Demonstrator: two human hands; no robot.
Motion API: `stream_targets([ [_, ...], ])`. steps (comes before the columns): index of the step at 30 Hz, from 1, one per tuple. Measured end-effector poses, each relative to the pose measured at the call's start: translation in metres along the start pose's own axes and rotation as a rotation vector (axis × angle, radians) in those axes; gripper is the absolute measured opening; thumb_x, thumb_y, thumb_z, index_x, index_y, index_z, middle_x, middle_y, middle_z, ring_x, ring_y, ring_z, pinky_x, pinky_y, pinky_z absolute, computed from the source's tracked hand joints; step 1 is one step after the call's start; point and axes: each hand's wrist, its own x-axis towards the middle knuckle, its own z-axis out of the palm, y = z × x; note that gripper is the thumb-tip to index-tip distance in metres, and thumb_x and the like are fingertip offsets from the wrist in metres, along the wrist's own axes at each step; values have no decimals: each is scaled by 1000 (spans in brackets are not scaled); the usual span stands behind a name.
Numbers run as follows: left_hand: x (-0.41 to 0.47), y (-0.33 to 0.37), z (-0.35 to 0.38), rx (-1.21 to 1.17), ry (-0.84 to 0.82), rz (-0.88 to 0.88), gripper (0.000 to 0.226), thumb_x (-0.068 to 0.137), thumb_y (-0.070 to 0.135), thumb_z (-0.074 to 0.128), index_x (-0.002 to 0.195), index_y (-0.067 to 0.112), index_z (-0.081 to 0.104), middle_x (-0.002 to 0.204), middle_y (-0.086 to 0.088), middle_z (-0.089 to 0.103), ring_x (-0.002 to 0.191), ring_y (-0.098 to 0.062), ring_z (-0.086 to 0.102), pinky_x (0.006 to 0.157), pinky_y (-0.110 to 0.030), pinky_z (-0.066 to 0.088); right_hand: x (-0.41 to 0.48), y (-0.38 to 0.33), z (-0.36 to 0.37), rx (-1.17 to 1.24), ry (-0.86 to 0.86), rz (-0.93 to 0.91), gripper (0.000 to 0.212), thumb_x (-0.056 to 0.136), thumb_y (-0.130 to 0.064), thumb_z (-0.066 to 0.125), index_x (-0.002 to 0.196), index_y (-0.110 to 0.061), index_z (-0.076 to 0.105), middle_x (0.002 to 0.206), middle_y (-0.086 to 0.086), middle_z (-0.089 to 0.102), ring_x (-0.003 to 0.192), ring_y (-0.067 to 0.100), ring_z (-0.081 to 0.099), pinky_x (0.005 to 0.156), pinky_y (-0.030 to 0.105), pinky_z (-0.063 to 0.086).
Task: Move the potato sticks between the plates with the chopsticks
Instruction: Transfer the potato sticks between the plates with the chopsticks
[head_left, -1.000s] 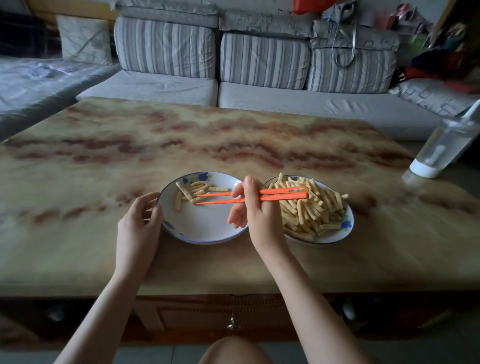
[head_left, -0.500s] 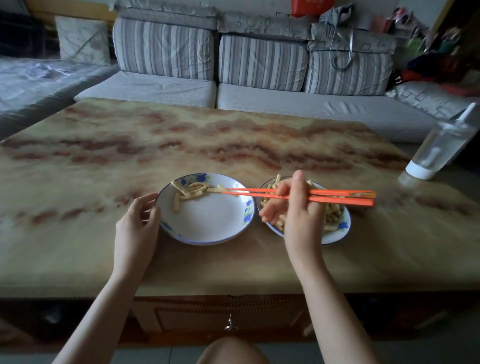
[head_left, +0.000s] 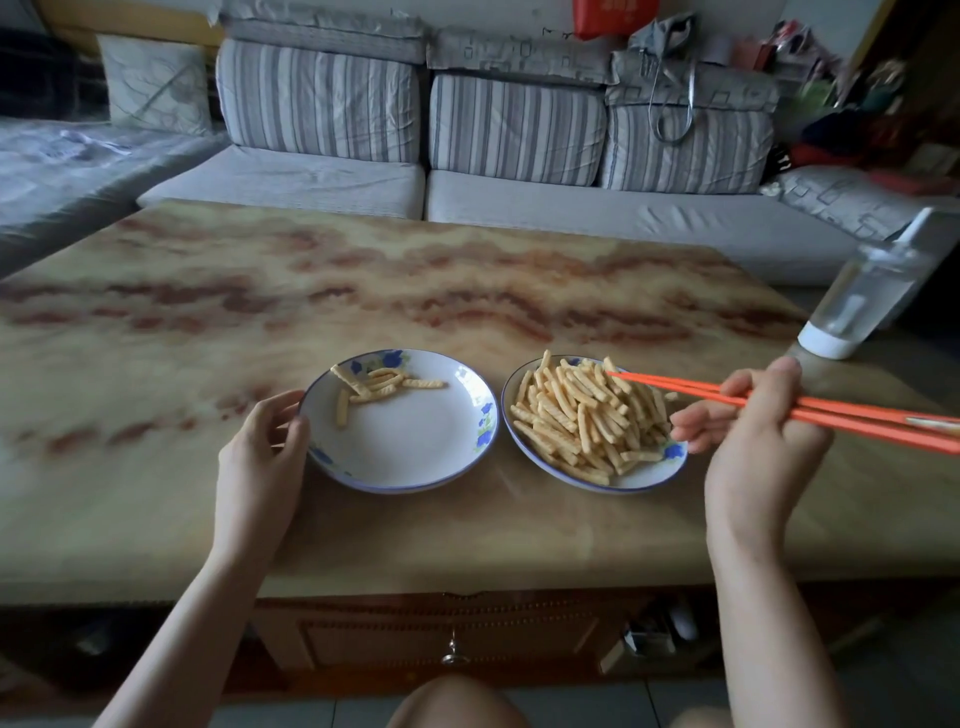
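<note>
On left plate (head_left: 405, 447), perhaps eight potato sticks (head_left: 382, 384); right plate (head_left: 644, 475) heaped.

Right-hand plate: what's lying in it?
A heap of potato sticks fills the right plate, with the tips of the orange chopsticks over it. The plate's middle beneath the heap is hidden.

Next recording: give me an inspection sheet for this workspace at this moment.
Surface: marble-patterned table, dimly lit.
Job's things: left plate holds a few potato sticks; right plate holds a heap; orange chopsticks, tips over the heap.
Clutter: clear bottle at the table's right edge.
Hands: left hand holds the left plate's rim; right hand grips the chopsticks.
Cables: nothing seen.
Surroundings: striped sofa behind; drawer under the table.
</note>
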Motion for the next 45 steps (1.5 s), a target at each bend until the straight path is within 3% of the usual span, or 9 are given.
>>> stream_targets([
  [8,0,0,0,7,-2,0,30,93,15,53,121,18,62,111,2,65,92,-7,56,78,-23,38,1,3,-6,-76,-20,-1,44,102,-32,33,65,-11,48,46,10,59,35,22,53,35,19,36],
  [16,0,2,0,4,-5,-5,30,93,15,52,122,18,62,102,9,61,91,-7,56,78,-23,38,-6,-10,0,55,-61,-40,39,102,-24,32,67,-12,46,41,8,55,34,23,49,36,21,32],
  [25,-1,5,0,7,-3,-6,30,93,15,52,121,18,61,102,9,61,89,-5,54,76,-20,37,-65,14,58,131,-587,55,40,98,-33,34,71,-11,52,45,10,58,37,21,49,38,22,33],
  [31,-1,3,-1,13,4,-2,29,93,14,52,120,17,62,101,9,61,87,-3,53,66,-3,34,-99,28,85,156,-816,117,35,102,-24,36,77,-5,50,54,19,60,43,23,54,41,24,42],
  [38,1,2,1,8,5,-6,30,93,15,52,120,19,63,102,11,62,89,-2,54,75,-15,36,-114,32,101,171,-830,142,34,102,-24,37,81,0,50,60,25,62,47,28,58,49,34,50],
  [45,1,0,1,-1,6,-17,30,93,14,52,120,19,62,102,9,62,90,-4,55,75,-18,37,-116,34,104,95,-817,141,37,102,-28,35,77,-5,50,57,22,61,46,23,56,48,26,47],
])
